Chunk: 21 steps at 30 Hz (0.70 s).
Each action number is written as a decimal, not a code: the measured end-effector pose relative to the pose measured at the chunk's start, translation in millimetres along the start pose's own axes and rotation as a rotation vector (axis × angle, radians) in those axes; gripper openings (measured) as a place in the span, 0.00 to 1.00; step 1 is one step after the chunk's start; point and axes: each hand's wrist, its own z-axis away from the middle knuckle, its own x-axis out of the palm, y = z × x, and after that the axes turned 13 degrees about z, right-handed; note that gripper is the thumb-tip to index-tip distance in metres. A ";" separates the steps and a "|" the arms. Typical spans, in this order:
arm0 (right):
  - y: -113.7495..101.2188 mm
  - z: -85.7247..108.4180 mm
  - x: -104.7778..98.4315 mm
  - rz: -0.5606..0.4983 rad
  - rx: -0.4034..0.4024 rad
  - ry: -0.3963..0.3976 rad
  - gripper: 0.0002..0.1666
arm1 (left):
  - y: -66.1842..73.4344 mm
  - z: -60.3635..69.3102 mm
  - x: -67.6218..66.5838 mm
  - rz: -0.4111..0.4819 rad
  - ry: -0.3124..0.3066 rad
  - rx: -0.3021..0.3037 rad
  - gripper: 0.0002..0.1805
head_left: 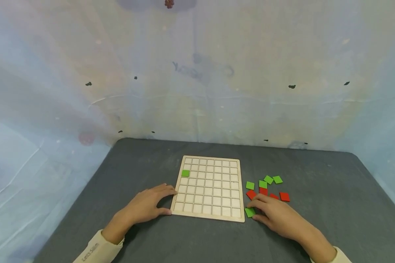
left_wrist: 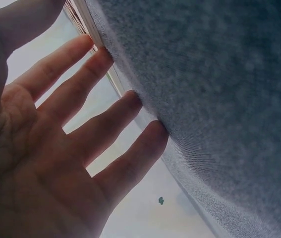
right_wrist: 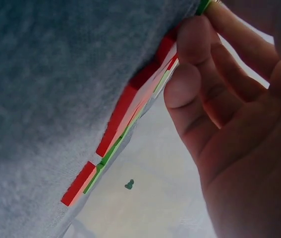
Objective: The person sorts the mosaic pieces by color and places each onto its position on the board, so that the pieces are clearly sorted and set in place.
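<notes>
We see the right hand (head_left: 278,215) pinch a green square (head_left: 249,212) just right of the wooden board (head_left: 208,191). The left hand (head_left: 147,204), fingers spread wide, touches the board's left edge. Farther off, we spot red squares (head_left: 284,197), then more green squares (head_left: 277,179).

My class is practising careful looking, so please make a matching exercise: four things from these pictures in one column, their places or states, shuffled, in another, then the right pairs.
Things
1. Left hand
2. Right hand
3. Grid board
4. Red tiles

Places or states
A. Lying loose to the right of the board
B. Has one green tile in its leftmost column
C. At the board's left edge
D. Fingertips at a loose green tile

Pairs: 1-C, 2-D, 3-B, 4-A
</notes>
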 end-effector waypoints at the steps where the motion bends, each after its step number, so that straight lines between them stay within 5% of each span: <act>1: 0.1 0.4 0.4 -0.001 0.000 0.002 0.15 | -0.6 -0.2 0.9 -0.003 0.004 0.003 0.35; 21: 0.4 3.1 3.6 -0.006 -0.027 0.026 0.14 | -1.9 0.2 2.3 -0.006 -0.013 -0.010 0.35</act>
